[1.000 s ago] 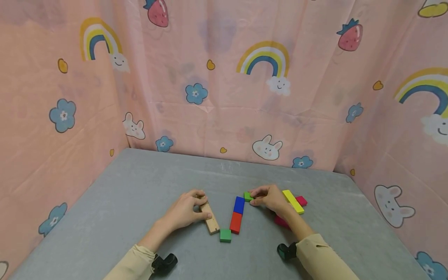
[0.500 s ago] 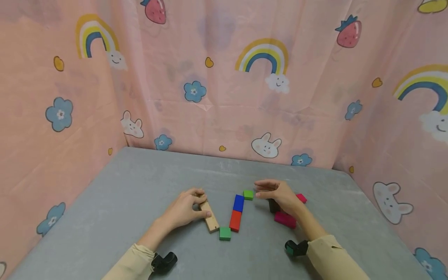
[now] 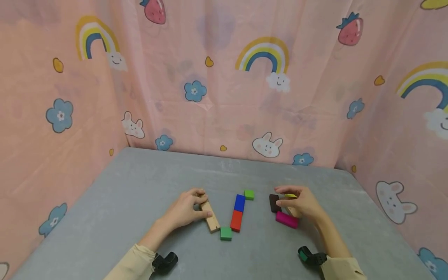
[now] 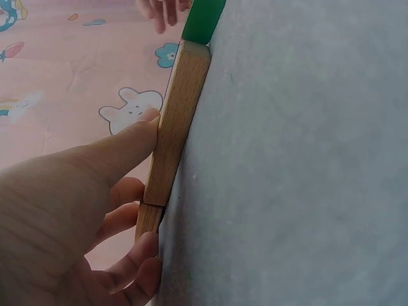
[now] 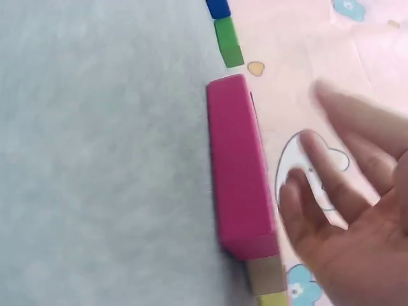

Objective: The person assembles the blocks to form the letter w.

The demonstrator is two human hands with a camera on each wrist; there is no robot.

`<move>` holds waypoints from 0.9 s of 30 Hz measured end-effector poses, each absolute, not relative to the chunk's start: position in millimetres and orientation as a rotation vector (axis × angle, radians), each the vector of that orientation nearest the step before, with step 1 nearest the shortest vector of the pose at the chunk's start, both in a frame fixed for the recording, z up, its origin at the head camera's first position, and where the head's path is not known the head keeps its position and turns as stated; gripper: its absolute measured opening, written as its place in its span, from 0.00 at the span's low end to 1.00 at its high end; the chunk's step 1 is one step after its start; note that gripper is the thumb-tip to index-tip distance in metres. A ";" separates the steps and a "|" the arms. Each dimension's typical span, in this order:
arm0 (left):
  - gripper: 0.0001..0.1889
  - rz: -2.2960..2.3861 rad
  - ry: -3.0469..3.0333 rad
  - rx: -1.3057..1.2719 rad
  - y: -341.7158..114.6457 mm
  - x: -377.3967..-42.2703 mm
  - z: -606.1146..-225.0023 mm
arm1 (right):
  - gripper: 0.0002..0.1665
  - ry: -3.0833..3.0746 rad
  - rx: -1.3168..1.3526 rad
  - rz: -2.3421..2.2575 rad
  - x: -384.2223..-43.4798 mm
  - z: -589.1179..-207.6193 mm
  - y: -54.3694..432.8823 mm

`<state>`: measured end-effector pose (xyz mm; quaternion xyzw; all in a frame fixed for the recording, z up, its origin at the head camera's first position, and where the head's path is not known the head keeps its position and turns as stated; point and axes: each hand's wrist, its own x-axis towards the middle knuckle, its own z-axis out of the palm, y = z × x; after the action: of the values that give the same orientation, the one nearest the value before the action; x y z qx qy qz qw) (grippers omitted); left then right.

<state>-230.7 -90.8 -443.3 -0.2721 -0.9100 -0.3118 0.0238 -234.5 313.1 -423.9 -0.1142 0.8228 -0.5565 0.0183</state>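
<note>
My left hand point(image 3: 185, 210) grips a pair of plain wooden blocks point(image 4: 178, 127) set end to end, thumb on the nearer one and fingers bent at the farther one. A green block point(image 3: 226, 233) stands at their near end. From it, a red block point(image 3: 236, 221), a blue block point(image 3: 239, 203) and a light green block point(image 3: 249, 195) run away in a zigzag. My right hand point(image 3: 302, 202) hovers with loose, parted fingers over a dark brown block point(image 3: 274, 203), a magenta block point(image 3: 287, 219) and a partly hidden yellow block point(image 3: 290, 195); it holds nothing.
Another natural wooden block point(image 3: 293, 212) shows beneath the right hand. The grey tabletop point(image 3: 157, 171) ends at a pink patterned curtain point(image 3: 224, 116) at the back and sides. Black wrist cameras point(image 3: 165, 263) sit at both cuffs.
My right hand has let go of the light green block beside the blue one and moved right, over the loose blocks. The left hand keeps its place on the wooden blocks.
</note>
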 end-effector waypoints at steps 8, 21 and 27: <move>0.34 -0.977 -2.816 -0.835 -90.1 -230.9 -443.8 | 0.19 2.498 -0.334 -1.645 -238.8 -435.3 318.4; 0.34 -0.988 -2.808 -0.838 -90.8 -230.8 -445.1 | 0.17 2.661 -0.251 -1.408 -238.0 -432.3 306.1; 0.35 -0.981 -2.803 -0.843 -90.7 -231.7 -446.6 | 0.18 2.718 -0.265 -1.351 -237.3 -430.3 300.5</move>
<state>-231.7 -90.7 -446.6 -0.2730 -0.9076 -0.3177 0.0273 -237.3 300.5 -430.3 -0.0868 0.8910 -0.4430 0.0475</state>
